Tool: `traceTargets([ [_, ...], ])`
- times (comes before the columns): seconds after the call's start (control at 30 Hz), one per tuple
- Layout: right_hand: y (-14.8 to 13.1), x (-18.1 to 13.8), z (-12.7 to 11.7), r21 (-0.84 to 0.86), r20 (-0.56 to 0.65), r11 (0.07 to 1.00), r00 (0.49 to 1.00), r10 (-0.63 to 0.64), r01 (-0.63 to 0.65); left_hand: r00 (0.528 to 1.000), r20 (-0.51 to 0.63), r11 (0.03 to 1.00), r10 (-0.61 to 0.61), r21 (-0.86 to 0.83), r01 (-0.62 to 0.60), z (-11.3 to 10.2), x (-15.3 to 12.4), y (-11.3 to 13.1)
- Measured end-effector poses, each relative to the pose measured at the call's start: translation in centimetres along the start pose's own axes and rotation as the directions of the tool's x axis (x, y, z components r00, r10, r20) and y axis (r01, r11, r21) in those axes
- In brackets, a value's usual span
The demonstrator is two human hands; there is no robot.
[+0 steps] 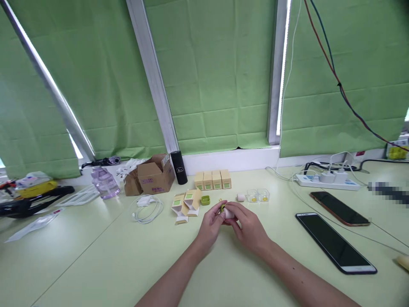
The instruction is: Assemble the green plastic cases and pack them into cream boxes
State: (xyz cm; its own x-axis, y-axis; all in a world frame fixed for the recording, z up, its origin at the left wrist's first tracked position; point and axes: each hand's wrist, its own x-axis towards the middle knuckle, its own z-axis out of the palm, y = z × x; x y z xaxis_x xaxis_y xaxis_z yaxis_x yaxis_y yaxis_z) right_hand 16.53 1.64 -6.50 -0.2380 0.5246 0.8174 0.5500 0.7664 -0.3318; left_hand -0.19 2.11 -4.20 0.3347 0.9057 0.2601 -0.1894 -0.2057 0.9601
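The left hand (pixel 209 224) and right hand (pixel 249 227) together grasp a small rounded white-and-green piece (pixel 228 213) above the pale green counter (pixel 111 264); fingers cover much of it, so its exact form is uncertain. Two small tan cardboard boxes (pixel 187 201) are already opened, while four matching tan boxes (pixel 213 179) stand in a row, apparently unopened.

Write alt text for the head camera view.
A person's left hand and right hand hold a small white-and-green item over a pale table. Beyond are four small boxes and two open boxes; two phones lie to the right, green blinds behind.
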Motion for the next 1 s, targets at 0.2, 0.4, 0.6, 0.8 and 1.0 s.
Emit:
traceTargets([
  [0.2, -0.4, 0.4, -0.1, -0.019, -0.018, 1.000, 1.000, -0.025, 0.024, 0.998, -0.040, 0.998, 0.049, 0.028, -0.048, -0.2, 0.2, -0.4],
  [0.4, -0.7, 0.6, -0.1, -0.039, 0.001, 0.999, 1.000, -0.025, 0.025, 0.991, -0.106, 0.996, 0.080, 0.039, -0.076, -0.1, 0.3, -0.9],
  [0.6, -0.6, 0.8, -0.3, -0.055, -0.002, 0.997, 0.998, -0.057, 0.056, 0.986, -0.138, 0.995, 0.096, -0.005, -0.098, 0.4, 0.5, -0.9],
  [0.8, -0.3, 0.8, -0.3, -0.076, 0.001, 0.995, 0.998, -0.070, 0.070, 0.980, -0.195, 0.997, 0.042, -0.060, -0.054, 0.9, 0.5, -0.5],
  [1.0, -0.2, 0.7, -0.3, -0.098, 0.000, 0.992, 0.997, -0.080, 0.080, 0.972, -0.235, 0.996, 0.025, -0.081, -0.045, 1.5, 0.3, 0.1],
])
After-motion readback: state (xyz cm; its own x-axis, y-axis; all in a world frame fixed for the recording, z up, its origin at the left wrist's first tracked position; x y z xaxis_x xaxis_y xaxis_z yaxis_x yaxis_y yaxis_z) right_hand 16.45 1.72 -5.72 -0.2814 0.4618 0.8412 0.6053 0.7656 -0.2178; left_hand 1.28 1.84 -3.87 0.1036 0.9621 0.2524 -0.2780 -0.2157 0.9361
